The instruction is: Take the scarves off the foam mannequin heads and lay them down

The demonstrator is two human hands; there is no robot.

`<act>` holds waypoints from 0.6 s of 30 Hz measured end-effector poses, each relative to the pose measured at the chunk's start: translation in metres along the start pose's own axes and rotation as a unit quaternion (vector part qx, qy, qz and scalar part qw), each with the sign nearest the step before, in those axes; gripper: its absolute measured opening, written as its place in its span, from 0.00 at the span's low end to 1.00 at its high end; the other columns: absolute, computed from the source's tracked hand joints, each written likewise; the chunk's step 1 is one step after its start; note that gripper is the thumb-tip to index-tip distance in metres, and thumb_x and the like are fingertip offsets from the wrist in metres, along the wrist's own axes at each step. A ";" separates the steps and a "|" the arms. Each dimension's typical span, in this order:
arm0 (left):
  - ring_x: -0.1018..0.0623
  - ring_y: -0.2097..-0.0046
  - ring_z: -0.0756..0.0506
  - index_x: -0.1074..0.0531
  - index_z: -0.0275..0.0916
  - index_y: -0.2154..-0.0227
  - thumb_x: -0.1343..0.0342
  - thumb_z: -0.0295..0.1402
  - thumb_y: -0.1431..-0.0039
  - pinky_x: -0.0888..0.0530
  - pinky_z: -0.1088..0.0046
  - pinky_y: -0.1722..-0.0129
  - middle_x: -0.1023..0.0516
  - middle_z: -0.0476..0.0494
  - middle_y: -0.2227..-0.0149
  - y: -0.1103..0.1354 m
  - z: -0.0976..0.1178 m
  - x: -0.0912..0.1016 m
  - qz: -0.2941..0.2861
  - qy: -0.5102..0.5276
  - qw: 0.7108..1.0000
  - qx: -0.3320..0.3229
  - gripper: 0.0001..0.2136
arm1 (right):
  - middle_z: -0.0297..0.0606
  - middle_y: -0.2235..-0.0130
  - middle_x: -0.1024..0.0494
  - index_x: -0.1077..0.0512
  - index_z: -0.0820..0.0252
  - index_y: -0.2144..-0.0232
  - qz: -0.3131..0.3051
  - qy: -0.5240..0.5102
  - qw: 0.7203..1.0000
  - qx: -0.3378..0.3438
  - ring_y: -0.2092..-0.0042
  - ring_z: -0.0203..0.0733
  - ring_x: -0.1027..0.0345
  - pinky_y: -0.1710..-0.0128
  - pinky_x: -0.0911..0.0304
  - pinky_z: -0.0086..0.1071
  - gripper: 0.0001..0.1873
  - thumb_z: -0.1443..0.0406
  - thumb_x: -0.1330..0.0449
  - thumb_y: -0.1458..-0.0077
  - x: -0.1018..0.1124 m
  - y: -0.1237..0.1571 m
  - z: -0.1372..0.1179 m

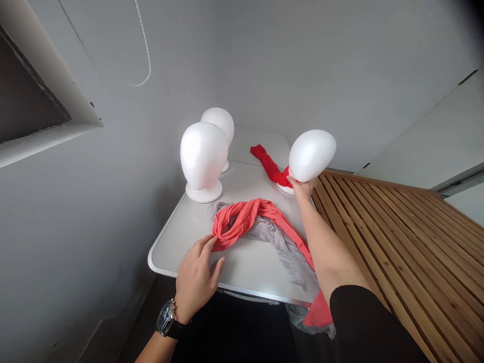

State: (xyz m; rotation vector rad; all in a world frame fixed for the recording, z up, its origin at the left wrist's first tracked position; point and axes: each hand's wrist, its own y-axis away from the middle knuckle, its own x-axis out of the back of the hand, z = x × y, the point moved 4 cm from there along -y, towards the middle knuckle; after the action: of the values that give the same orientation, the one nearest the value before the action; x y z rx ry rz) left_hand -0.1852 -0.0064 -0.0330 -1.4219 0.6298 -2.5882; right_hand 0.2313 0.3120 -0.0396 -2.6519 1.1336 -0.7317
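My right hand (pixel 303 188) is closed around the neck of a white foam mannequin head (pixel 312 154) at the table's right side. The head leans to the right. A bright red scarf (pixel 270 165) lies against its neck and trails off to the back left; part of it is hidden by my hand. My left hand (pixel 194 275), with a watch on the wrist, has its fingers apart. Its fingertips touch or nearly touch the looped end of a coral scarf (pixel 245 217). Under that lies a crinkled grey scarf (pixel 289 252); both hang over the front edge.
Two more white foam heads stand upright at the left, a nearer one (pixel 202 156) and a farther one (pixel 220 123). The light grey table (pixel 172 247) is set in a wall corner. A slatted wooden surface (pixel 397 232) lies at the right. A beaded cord (pixel 145 45) hangs on the left.
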 end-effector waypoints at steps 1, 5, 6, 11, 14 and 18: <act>0.22 0.40 0.32 0.38 0.51 0.31 0.43 0.38 0.30 0.21 0.50 0.46 0.27 0.36 0.36 0.000 0.000 0.000 -0.004 0.001 1.000 0.003 0.26 | 0.60 0.27 0.46 0.53 0.66 0.26 0.011 -0.003 1.000 0.008 0.25 0.60 0.51 0.24 0.53 0.49 0.70 0.54 0.22 0.62 -0.002 -0.002 0.001; 0.23 0.39 0.33 0.37 0.51 0.33 0.43 0.38 0.30 0.21 0.52 0.45 0.27 0.38 0.36 0.001 -0.001 0.000 -0.016 0.000 1.000 0.006 0.25 | 0.57 0.29 0.40 0.48 0.66 0.27 0.040 -0.016 0.999 0.022 0.27 0.58 0.46 0.25 0.50 0.46 0.67 0.52 0.21 0.62 -0.007 -0.006 0.002; 0.23 0.39 0.33 0.37 0.51 0.33 0.43 0.38 0.30 0.22 0.52 0.44 0.26 0.38 0.36 0.001 -0.001 0.000 -0.015 -0.002 1.000 0.008 0.25 | 0.56 0.29 0.38 0.47 0.66 0.28 0.044 -0.018 0.999 0.021 0.28 0.59 0.43 0.25 0.48 0.47 0.67 0.51 0.21 0.62 -0.008 -0.006 0.003; 0.22 0.40 0.33 0.36 0.51 0.34 0.42 0.37 0.30 0.22 0.51 0.45 0.26 0.38 0.37 0.000 -0.002 -0.002 -0.006 -0.007 1.000 0.014 0.24 | 0.56 0.34 0.30 0.37 0.67 0.34 0.060 -0.031 0.998 0.006 0.34 0.63 0.34 0.31 0.38 0.52 0.59 0.49 0.22 0.63 -0.011 -0.004 -0.001; 0.23 0.39 0.33 0.36 0.51 0.34 0.42 0.37 0.30 0.22 0.51 0.45 0.25 0.38 0.37 0.001 -0.003 -0.003 -0.006 -0.005 1.000 0.013 0.24 | 0.55 0.35 0.28 0.35 0.66 0.36 0.072 -0.041 0.997 0.001 0.35 0.62 0.32 0.33 0.36 0.53 0.54 0.50 0.23 0.61 -0.008 -0.003 -0.007; 0.22 0.40 0.32 0.36 0.52 0.33 0.43 0.37 0.30 0.22 0.50 0.46 0.25 0.38 0.38 0.001 -0.003 -0.002 -0.003 -0.001 1.000 0.011 0.24 | 0.56 0.35 0.29 0.36 0.66 0.36 0.083 -0.055 0.995 0.008 0.35 0.61 0.32 0.32 0.35 0.53 0.53 0.50 0.24 0.59 0.007 -0.009 -0.027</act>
State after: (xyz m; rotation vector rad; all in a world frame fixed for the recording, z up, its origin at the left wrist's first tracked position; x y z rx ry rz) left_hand -0.1863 -0.0061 -0.0366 -1.4216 0.5949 -2.5900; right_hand 0.2275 0.3143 -0.0112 -2.5115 1.2915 -0.5564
